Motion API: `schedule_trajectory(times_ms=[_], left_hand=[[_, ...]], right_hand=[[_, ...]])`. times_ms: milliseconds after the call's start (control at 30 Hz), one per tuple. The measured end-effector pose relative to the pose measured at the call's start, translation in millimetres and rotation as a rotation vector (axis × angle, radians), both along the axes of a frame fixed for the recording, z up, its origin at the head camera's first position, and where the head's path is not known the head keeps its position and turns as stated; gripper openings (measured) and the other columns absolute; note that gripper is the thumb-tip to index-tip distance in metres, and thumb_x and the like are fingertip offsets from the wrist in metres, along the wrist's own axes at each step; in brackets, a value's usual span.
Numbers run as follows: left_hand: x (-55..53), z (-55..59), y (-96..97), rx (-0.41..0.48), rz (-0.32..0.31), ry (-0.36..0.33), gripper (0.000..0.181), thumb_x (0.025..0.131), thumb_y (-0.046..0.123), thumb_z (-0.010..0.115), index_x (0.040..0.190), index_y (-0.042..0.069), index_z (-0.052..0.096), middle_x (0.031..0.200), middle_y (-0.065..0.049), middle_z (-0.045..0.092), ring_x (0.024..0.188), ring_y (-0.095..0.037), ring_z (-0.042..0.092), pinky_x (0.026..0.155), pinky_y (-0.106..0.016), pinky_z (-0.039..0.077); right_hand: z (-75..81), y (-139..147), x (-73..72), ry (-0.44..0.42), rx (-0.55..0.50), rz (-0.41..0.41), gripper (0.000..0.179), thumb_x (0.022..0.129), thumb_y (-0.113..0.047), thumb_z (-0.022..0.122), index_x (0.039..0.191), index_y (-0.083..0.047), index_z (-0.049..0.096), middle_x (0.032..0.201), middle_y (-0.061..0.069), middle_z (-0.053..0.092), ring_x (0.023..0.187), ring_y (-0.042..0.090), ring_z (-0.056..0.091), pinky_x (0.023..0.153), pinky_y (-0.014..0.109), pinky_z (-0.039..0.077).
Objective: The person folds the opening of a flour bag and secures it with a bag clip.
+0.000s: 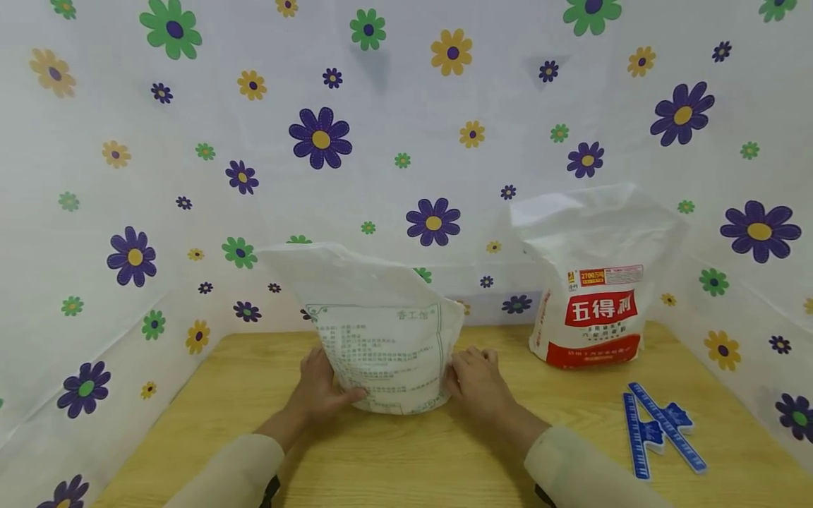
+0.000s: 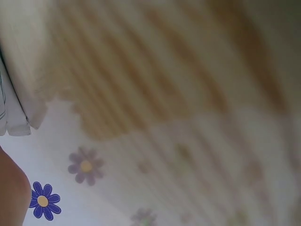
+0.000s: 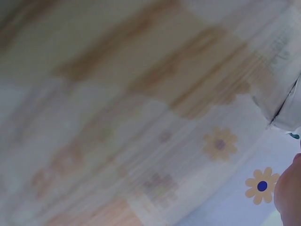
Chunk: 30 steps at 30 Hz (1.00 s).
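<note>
A white flour bag (image 1: 387, 339) with green print stands upright on the table in the middle of the head view, its loose top leaning to the left. My left hand (image 1: 320, 388) holds its lower left side, thumb across the front and fingers partly hidden by the bag. At the lower right side, my right hand (image 1: 479, 381) grips the bag's edge with bent fingers. In the left wrist view a corner of the bag (image 2: 16, 110) and part of the hand (image 2: 10, 193) show at the left edge. The right wrist view has the bag (image 3: 288, 113) at its right edge.
A second flour bag (image 1: 591, 310), white with red labels, stands at the back right with its top folded over. Two blue bag clips (image 1: 638, 437) lie crossing on the wooden table (image 1: 209, 409) at the right. Flower-printed white cloth (image 1: 381, 106) surrounds the table's back and sides.
</note>
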State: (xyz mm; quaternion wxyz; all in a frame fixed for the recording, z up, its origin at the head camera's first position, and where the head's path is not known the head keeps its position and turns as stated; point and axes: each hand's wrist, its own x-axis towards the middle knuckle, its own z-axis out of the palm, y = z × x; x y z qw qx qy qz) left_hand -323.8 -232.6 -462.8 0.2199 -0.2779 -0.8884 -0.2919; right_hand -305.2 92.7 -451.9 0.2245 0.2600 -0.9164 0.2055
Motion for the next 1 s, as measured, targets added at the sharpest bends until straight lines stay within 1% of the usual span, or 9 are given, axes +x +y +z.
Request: schedule_trajectory(times_ms=[167, 233, 367, 467, 567, 667, 733, 867, 1000], left_hand=[[1.5, 2.2, 0.5, -0.007, 0.003, -0.007, 0.062, 0.08, 0.066, 0.067, 0.128, 0.031, 0.05, 0.123, 0.003, 0.061, 0.111, -0.022, 0.043, 0.091, -0.047, 0.026], [1.8, 2.2, 0.9, -0.013, 0.005, -0.01, 0.062, 0.081, 0.068, 0.066, 0.128, 0.032, 0.05, 0.125, 0.003, 0.061, 0.111, -0.022, 0.043, 0.09, -0.046, 0.026], [2.6, 2.3, 4.9, -0.02, 0.005, -0.006, 0.064, 0.08, 0.071, 0.065, 0.129, 0.032, 0.05, 0.13, 0.001, 0.06, 0.116, -0.024, 0.044, 0.092, -0.048, 0.026], [2.9, 3.8, 13.0, -0.022, 0.0, -0.016, 0.065, 0.079, 0.067, 0.069, 0.13, 0.032, 0.05, 0.133, 0.001, 0.058, 0.124, -0.027, 0.042, 0.095, -0.05, 0.025], [3.0, 5.4, 22.2, -0.014, 0.0, -0.052, 0.068, 0.077, 0.06, 0.075, 0.133, 0.031, 0.048, 0.135, 0.0, 0.057, 0.131, -0.029, 0.039, 0.098, -0.052, 0.022], [3.4, 7.5, 28.6, 0.008, 0.005, -0.084, 0.071, 0.075, 0.057, 0.078, 0.134, 0.032, 0.047, 0.135, 0.0, 0.056, 0.131, -0.03, 0.038, 0.098, -0.052, 0.02], [3.7, 9.0, 31.1, 0.031, -0.001, -0.096, 0.072, 0.073, 0.054, 0.081, 0.133, 0.034, 0.048, 0.134, 0.002, 0.057, 0.128, -0.029, 0.039, 0.096, -0.05, 0.019], [3.1, 11.8, 35.7, 0.093, -0.045, -0.117, 0.067, 0.071, 0.05, 0.085, 0.129, 0.04, 0.051, 0.13, 0.008, 0.059, 0.117, -0.024, 0.042, 0.092, -0.047, 0.017], [2.0, 12.4, 42.5, 0.161, -0.109, -0.16, 0.065, 0.07, 0.044, 0.089, 0.125, 0.043, 0.054, 0.124, 0.015, 0.063, 0.12, -0.021, 0.045, 0.093, -0.049, 0.014]], right_hand=[[0.3, -2.0, -1.5, 0.022, -0.007, -0.007, 0.018, 0.096, -0.015, 0.061, 0.081, -0.018, 0.052, 0.075, -0.009, 0.052, 0.078, 0.015, 0.041, 0.086, 0.042, 0.027], [-0.4, -2.2, -1.8, 0.041, 0.003, -0.009, 0.019, 0.095, -0.015, 0.062, 0.08, -0.018, 0.051, 0.074, -0.009, 0.05, 0.077, 0.015, 0.041, 0.085, 0.043, 0.028], [-0.9, -0.5, -0.9, 0.062, -0.003, -0.013, 0.021, 0.094, -0.015, 0.062, 0.077, -0.018, 0.05, 0.072, -0.008, 0.049, 0.077, 0.015, 0.043, 0.084, 0.043, 0.028], [-1.0, 4.2, 0.4, 0.085, -0.037, -0.036, 0.024, 0.09, -0.011, 0.064, 0.073, -0.018, 0.048, 0.07, -0.008, 0.048, 0.076, 0.016, 0.045, 0.084, 0.045, 0.028], [-1.6, 10.8, 1.9, 0.129, -0.048, -0.067, 0.027, 0.087, -0.007, 0.066, 0.072, -0.017, 0.046, 0.068, -0.008, 0.046, 0.074, 0.017, 0.045, 0.083, 0.045, 0.029], [-1.9, 16.2, 3.4, 0.157, -0.035, -0.076, 0.027, 0.086, -0.007, 0.067, 0.072, -0.016, 0.046, 0.066, -0.008, 0.044, 0.072, 0.017, 0.043, 0.082, 0.045, 0.03], [-1.5, 18.3, 3.9, 0.158, -0.028, -0.075, 0.026, 0.087, -0.008, 0.067, 0.072, -0.016, 0.047, 0.066, -0.008, 0.044, 0.072, 0.016, 0.043, 0.082, 0.045, 0.03], [-1.9, 22.3, 3.4, 0.146, -0.01, -0.08, 0.02, 0.087, -0.009, 0.067, 0.075, -0.015, 0.052, 0.067, -0.008, 0.049, 0.074, 0.017, 0.046, 0.083, 0.045, 0.031], [-3.0, 28.4, 3.5, 0.16, 0.022, -0.083, 0.014, 0.088, -0.009, 0.068, 0.08, -0.013, 0.056, 0.073, -0.005, 0.057, 0.077, 0.019, 0.05, 0.082, 0.044, 0.033]])
